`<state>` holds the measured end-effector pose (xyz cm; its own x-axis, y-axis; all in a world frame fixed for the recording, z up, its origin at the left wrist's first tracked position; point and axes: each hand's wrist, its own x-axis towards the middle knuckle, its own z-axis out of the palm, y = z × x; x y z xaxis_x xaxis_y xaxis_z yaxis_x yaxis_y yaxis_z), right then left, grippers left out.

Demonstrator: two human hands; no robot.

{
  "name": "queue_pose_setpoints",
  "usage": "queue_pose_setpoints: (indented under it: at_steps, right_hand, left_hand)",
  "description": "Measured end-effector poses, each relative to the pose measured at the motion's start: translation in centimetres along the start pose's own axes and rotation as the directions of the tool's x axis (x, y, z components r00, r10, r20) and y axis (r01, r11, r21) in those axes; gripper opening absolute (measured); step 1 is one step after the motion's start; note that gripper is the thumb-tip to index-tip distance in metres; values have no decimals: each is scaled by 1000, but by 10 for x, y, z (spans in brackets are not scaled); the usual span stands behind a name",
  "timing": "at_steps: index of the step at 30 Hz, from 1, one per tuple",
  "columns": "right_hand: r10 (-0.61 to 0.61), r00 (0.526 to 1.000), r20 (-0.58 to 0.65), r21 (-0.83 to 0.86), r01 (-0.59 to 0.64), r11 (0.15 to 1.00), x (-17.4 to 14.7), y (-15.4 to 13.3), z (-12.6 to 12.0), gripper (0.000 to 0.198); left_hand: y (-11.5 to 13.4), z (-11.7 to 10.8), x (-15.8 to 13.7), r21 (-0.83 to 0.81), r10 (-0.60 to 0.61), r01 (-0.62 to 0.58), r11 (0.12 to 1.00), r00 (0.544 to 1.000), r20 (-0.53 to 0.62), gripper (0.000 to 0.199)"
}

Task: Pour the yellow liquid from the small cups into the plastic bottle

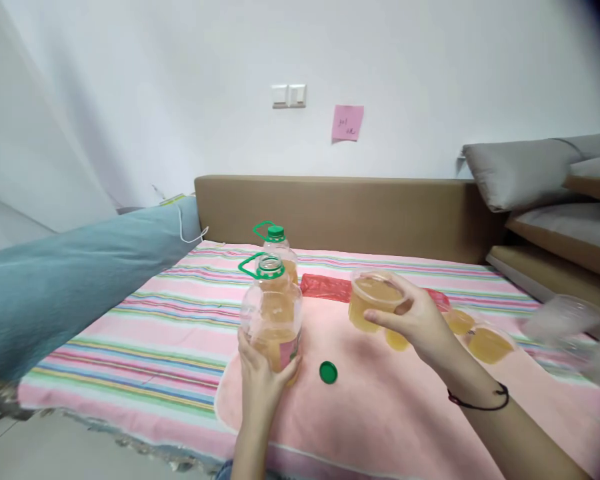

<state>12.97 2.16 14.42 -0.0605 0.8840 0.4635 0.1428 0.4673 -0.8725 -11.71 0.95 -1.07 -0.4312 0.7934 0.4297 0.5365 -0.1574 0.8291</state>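
My left hand (263, 373) is wrapped around the lower part of a clear plastic jug (271, 310) with a green handle ring. The jug's neck is uncapped, and yellowish liquid fills its lower part. In my right hand (415, 313) is a clear round plastic tub (367, 303) with the same yellowish liquid, held by its side above the pink mat. A green screw cap (329, 372) lies on the mat between my hands. Behind the first jug stands a second jug (276, 233), closed with a green cap and partly hidden.
Tubs of yellow liquid (490, 345) stand right of my right hand. A red plastic bag (325, 287) lies behind the pink mat (360, 427) on the striped sheet (165, 340). Empty clear tubs (563, 320) and stacked cushions (560, 227) are at right; a blue bolster (90, 267) is at left.
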Motion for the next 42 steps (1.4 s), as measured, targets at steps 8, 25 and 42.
queue_pose_setpoints:
  at_steps: [8,25,42]
  right_hand:
    - [-50,960,275,102,23,995,56,-24,42,48]
    - [-1,902,432,78,-36,996,92,-10,65,51]
    - [23,890,454,-61,6,998,98,-23,65,50]
  left_hand:
    - [-5,0,-7,32,-21,20,999,1000,18,132]
    - [-4,12,-20,134,-44,54,989,996,-75,128]
    - [-10,17,-22,181,12,3,983,996,-86,132]
